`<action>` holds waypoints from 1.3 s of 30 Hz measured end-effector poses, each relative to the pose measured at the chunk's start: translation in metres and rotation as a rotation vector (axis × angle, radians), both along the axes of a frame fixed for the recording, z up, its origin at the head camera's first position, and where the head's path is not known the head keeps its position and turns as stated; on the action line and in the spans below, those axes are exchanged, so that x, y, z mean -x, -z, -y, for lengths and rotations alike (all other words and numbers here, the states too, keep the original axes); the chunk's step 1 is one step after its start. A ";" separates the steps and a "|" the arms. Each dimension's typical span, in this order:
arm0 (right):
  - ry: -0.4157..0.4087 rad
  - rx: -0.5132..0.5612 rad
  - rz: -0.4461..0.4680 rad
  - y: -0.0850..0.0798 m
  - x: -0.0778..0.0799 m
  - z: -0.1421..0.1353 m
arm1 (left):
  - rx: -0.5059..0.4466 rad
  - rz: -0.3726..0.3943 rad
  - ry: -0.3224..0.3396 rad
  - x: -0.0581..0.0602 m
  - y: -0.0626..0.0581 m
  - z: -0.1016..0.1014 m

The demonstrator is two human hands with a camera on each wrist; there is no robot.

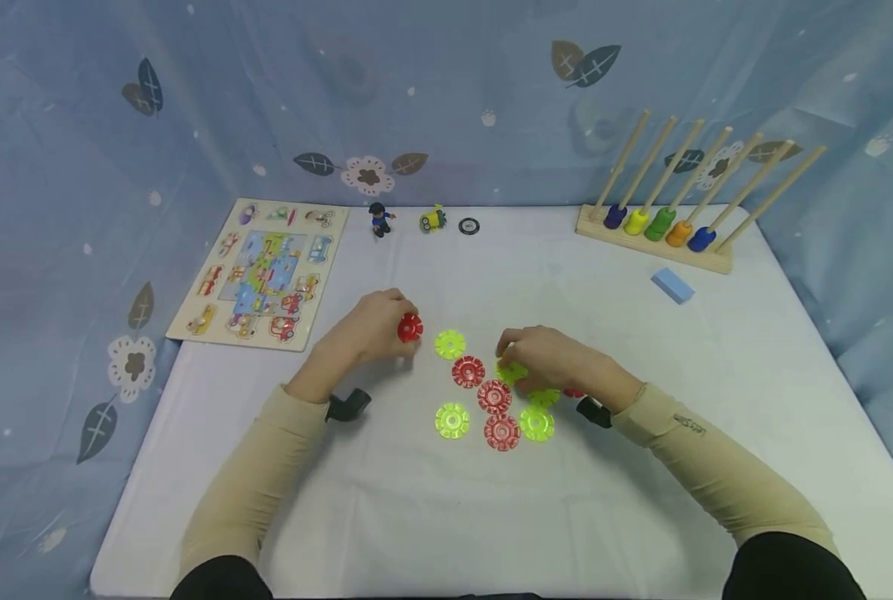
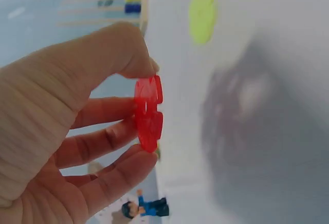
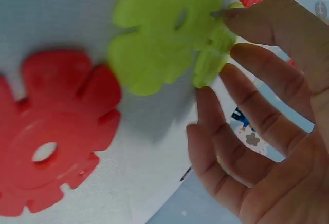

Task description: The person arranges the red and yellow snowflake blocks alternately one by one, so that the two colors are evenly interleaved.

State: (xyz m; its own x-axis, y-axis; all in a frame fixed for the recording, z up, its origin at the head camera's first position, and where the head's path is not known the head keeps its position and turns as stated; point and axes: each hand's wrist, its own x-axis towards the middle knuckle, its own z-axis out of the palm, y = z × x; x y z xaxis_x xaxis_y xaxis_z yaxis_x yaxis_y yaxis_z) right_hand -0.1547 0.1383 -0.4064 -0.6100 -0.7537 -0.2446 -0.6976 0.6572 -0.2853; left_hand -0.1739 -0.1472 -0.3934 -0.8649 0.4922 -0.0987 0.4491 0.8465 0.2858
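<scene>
My left hand (image 1: 371, 325) pinches a red notched disc (image 1: 410, 327) on edge between thumb and fingertips, raised over the table. In the left wrist view the thumb presses one end of that red disc (image 2: 148, 113) and the fingers the other. On the right, my right hand (image 1: 554, 354) grips a yellow-green notched disc (image 1: 511, 372) by its edge. The right wrist view has this yellow-green disc (image 3: 215, 49) tilted between thumb and fingers, beside another yellow-green disc (image 3: 149, 59). A red disc (image 3: 56, 131) with a centre hole lies close by.
Several red discs (image 1: 494, 397) and yellow-green discs (image 1: 452, 421) lie flat between the hands. A picture puzzle board (image 1: 314, 312) is at left. Along the back stand a toy figure (image 1: 379, 221), a small yellow-green toy (image 1: 433, 219), a black ring (image 1: 469, 226), a wooden peg rack (image 1: 649, 246) and a blue block (image 1: 673, 286).
</scene>
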 end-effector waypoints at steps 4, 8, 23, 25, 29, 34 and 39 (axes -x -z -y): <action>0.041 -0.042 0.003 0.000 0.000 0.005 | 0.035 0.002 0.000 0.034 -0.002 -0.004; 0.064 -0.078 0.021 0.002 0.001 0.008 | 0.079 0.044 -0.011 0.061 0.003 -0.011; 0.183 0.028 0.009 -0.011 0.035 -0.005 | 0.061 0.108 -0.055 0.088 0.025 -0.004; 0.181 0.056 -0.009 -0.013 0.048 -0.005 | 0.034 0.130 -0.047 0.089 0.025 -0.002; 0.179 0.095 -0.026 -0.015 0.075 0.006 | 0.006 0.168 -0.026 0.090 0.022 0.001; 0.183 0.088 -0.034 -0.013 0.103 0.035 | 0.023 0.186 -0.004 0.088 0.017 0.003; 0.179 0.062 -0.017 -0.008 0.122 0.067 | 0.040 0.226 -0.024 0.086 0.016 0.006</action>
State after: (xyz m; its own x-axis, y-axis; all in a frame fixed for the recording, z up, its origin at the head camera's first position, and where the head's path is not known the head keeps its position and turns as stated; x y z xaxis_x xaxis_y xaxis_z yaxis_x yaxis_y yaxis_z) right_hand -0.2763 0.0716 -0.3988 -0.7392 -0.6462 -0.1898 -0.5764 0.7528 -0.3180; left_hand -0.2599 -0.1536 -0.4097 -0.8300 0.4638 -0.3097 0.3574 0.8687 0.3431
